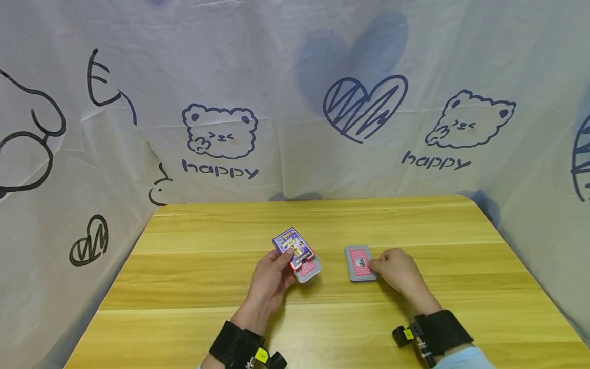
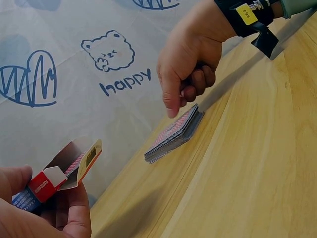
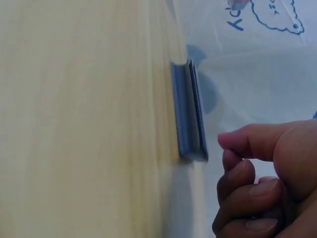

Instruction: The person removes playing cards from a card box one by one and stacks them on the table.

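Observation:
In the head view my left hand (image 1: 272, 279) grips a blue and red playing-card box (image 1: 293, 245), thumb on its printed face. The box's mouth gapes toward the right, and a red-patterned card back (image 1: 307, 267) shows there. The left wrist view looks into the raised flap (image 2: 89, 161) of the box. A deck of cards (image 1: 360, 263) lies on the table to the right, red back up, its stack slightly uneven. Beside its right edge is my right hand (image 1: 400, 270), fingers curled and thumb against the index finger. A gap shows between thumb and deck in the right wrist view.
The wooden table (image 1: 193, 287) runs back to a white cloth (image 1: 286, 102) with drawn bears and hearts. Cloth also hangs along both sides. Each wrist wears a black strap with a small camera, the right one (image 1: 442, 330) near the table's front.

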`<action>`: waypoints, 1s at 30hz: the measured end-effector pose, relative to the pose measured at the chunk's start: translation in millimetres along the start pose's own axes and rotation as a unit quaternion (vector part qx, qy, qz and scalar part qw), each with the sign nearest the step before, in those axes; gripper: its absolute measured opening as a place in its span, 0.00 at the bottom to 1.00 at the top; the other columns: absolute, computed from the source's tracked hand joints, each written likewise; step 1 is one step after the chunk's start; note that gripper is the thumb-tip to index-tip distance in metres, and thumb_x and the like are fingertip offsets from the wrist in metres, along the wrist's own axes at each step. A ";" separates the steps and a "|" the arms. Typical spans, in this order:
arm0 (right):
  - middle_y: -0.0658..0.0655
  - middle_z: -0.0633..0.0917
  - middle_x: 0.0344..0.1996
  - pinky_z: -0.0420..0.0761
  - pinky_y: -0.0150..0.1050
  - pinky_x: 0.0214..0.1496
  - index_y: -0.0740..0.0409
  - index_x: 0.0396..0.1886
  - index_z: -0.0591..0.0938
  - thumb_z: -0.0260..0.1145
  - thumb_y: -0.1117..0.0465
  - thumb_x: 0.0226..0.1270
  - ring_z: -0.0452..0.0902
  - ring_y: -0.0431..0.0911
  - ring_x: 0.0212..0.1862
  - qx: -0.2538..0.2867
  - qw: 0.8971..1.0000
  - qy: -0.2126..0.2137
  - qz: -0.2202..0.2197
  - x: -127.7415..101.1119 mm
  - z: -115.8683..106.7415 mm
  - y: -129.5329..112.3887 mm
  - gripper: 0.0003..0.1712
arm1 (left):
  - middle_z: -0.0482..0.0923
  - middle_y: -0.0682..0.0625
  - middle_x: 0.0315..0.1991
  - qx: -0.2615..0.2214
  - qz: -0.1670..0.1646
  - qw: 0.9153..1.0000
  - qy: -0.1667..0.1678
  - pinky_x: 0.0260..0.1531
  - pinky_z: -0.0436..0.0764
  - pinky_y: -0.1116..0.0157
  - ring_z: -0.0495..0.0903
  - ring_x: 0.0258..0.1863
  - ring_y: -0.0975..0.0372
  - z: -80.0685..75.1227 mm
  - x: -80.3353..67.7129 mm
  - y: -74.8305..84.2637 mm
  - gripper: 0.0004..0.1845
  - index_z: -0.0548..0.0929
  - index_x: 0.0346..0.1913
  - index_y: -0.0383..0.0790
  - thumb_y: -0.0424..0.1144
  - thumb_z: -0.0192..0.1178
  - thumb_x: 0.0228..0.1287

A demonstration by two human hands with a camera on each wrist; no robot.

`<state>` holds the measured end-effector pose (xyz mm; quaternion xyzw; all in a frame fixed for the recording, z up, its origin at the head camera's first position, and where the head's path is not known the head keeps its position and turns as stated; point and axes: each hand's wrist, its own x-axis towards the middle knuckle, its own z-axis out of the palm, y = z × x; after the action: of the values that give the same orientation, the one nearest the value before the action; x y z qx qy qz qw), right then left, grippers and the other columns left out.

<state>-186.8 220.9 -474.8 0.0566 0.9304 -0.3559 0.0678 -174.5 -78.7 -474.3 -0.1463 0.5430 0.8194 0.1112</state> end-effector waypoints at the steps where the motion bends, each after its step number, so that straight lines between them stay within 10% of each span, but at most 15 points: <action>1: 0.48 0.69 0.16 0.61 0.34 0.23 0.55 0.17 0.75 0.68 0.52 0.71 0.63 0.43 0.21 0.003 1.000 0.005 -0.004 -1.2 0.2 -1.6 0.23 | 0.85 0.42 0.57 0.000 0.000 1.000 -0.001 0.41 0.87 0.66 0.85 0.46 0.58 0.1 0.0 -0.2 0.27 0.73 0.73 0.35 0.45 0.61 0.80; 15: 0.47 0.68 0.16 0.59 0.29 0.22 0.60 0.26 0.81 0.68 0.57 0.77 0.58 0.39 0.19 0.131 0.986 0.000 -0.102 -26.1 28.2 -42.1 0.17 | 0.86 0.44 0.54 0.007 -0.007 1.000 -0.020 0.40 0.87 0.66 0.85 0.45 0.59 3.0 -1.4 -5.0 0.25 0.74 0.71 0.34 0.44 0.62 0.80; 30: 0.53 0.82 0.23 0.68 0.29 0.24 0.64 0.34 0.87 0.73 0.63 0.71 0.68 0.40 0.26 0.250 0.966 -0.006 -0.068 -38.4 53.4 -62.6 0.08 | 0.85 0.42 0.56 0.013 -0.012 0.999 -0.047 0.44 0.90 0.64 0.86 0.48 0.59 5.0 -1.9 -8.7 0.26 0.73 0.72 0.33 0.42 0.62 0.79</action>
<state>-154.1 136.6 -466.8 0.0062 0.8132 -0.5811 0.0332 -170.4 -70.8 -479.2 -0.1124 0.5461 0.8167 0.1488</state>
